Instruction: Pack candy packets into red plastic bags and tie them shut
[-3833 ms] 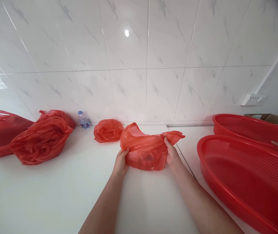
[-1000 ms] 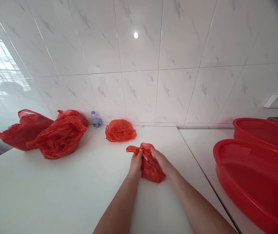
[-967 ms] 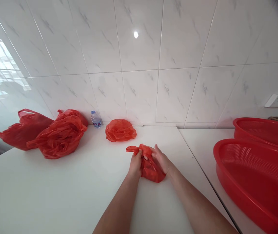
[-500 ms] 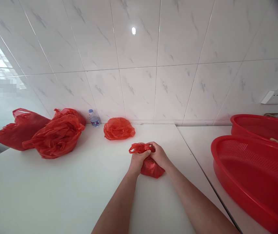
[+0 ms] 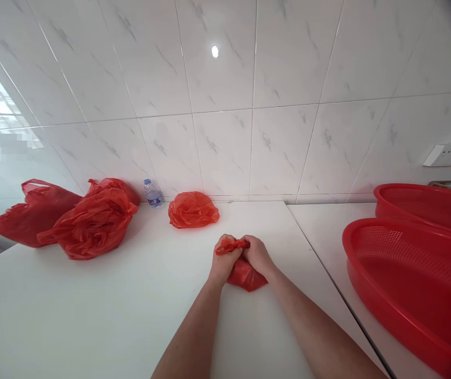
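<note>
A small red plastic bag (image 5: 248, 276) rests on the white table (image 5: 91, 316), its filled lower part showing below the hands. My left hand (image 5: 225, 260) is closed on the bag's gathered top, and a thin red loop lies over its fingers and thumb. From the other side my right hand (image 5: 256, 254) pinches the same gathered top, touching the left thumb. What the bag contains is hidden. Behind the hands a crumpled orange-red bag (image 5: 193, 210) lies near the wall.
Two large bunched red bags (image 5: 95, 223) (image 5: 38, 213) stand at the left. A small water bottle (image 5: 153, 195) is by the tiled wall. Red perforated baskets (image 5: 399, 284) (image 5: 427, 197) fill the right side, past a seam in the tabletop.
The loose top of the bag has been drawn into a narrower twist between my hands. Both hands have closed in slightly, and the loop now lies over the left hand.
</note>
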`<state>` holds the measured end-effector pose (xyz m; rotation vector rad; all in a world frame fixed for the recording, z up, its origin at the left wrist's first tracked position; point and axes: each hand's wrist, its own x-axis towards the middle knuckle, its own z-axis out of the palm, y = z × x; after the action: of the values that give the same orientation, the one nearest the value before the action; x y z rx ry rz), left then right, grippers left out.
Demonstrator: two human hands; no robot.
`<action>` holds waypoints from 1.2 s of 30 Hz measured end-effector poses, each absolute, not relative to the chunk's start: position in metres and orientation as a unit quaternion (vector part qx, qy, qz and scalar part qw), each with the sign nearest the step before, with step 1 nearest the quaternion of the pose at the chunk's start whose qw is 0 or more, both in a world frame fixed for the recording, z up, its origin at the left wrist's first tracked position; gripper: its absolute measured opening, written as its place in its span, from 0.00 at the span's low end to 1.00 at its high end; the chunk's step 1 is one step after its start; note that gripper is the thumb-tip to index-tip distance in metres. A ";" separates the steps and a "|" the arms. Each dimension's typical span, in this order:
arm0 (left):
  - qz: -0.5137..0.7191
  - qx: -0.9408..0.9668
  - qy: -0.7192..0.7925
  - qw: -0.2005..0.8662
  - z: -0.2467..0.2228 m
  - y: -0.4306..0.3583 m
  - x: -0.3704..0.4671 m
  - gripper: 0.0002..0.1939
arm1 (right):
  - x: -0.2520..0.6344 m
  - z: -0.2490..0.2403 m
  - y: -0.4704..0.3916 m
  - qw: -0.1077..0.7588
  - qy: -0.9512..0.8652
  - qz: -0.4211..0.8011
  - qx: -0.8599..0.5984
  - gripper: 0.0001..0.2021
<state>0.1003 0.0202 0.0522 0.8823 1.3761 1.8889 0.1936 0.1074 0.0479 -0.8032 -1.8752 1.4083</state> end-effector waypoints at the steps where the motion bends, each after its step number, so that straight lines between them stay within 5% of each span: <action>1: 0.712 0.353 0.512 0.328 0.054 0.019 0.102 0.10 | 0.193 0.046 0.108 0.345 -0.706 0.528 -0.324 0.05; 15: 0.709 0.352 0.515 0.328 0.050 0.021 0.098 0.16 | 0.212 0.058 0.124 0.325 -0.558 0.734 -0.211 0.17; 23: 0.762 0.204 0.598 0.144 0.039 0.020 0.076 0.14 | 0.238 0.043 0.170 0.501 -0.516 0.550 -0.424 0.11; 32: 0.753 0.202 0.601 0.173 0.032 0.021 0.069 0.20 | 0.241 0.027 0.176 0.474 -0.584 0.468 -0.463 0.17; 36: 0.724 0.308 0.582 0.206 0.029 0.024 0.076 0.37 | 0.228 0.029 0.156 0.451 -0.640 0.474 -0.404 0.21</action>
<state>0.0763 0.0235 0.0294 0.8588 1.6215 2.0157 0.2280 0.1563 0.0291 -0.9978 -1.5807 1.1706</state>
